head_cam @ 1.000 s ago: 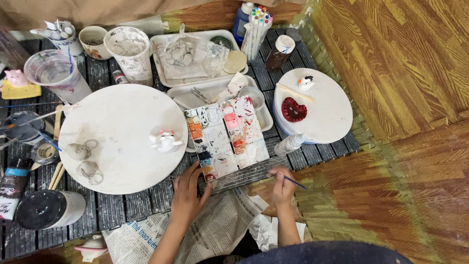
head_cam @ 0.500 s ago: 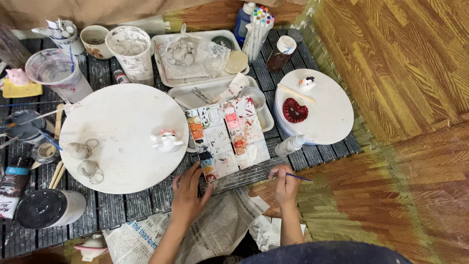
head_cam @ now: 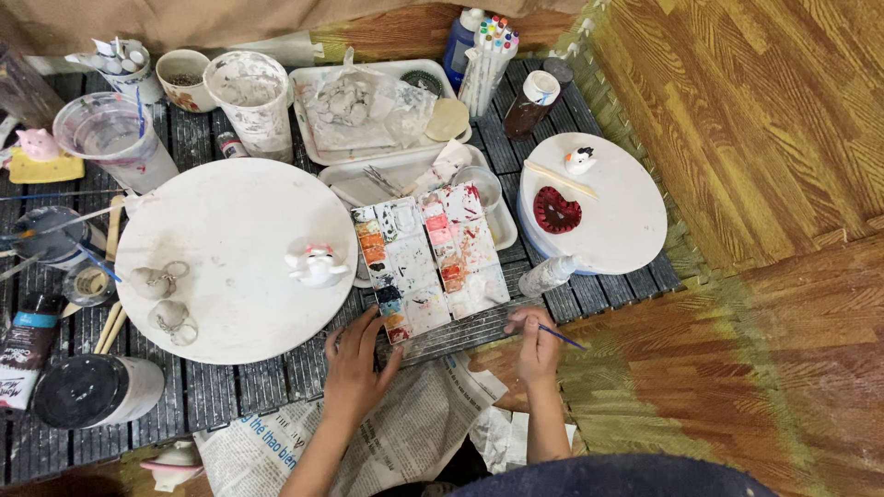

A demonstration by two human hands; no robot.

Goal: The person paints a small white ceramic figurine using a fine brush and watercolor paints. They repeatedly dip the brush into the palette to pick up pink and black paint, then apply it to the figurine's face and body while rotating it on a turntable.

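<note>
Both hands busy: left hand [head_cam: 354,364] lies flat, fingers spread, touching the palette [head_cam: 428,258]; right hand [head_cam: 537,342] pinches a thin brush [head_cam: 560,336] beside it.

I sat over a low table [head_cam: 230,387] of dark slats, smeared and flecked with dried paint. It stood on a woven straw mat [head_cam: 645,368], yellow-green and frayed at the edge. Beyond the mat lay a wooden floor [head_cam: 783,120] of warm orange-brown boards with strong grain, running in different directions from panel to panel. A beige cloth [head_cam: 184,18] hung along the far side of the table. The light was soft and even, with no hard shadows anywhere.
</note>
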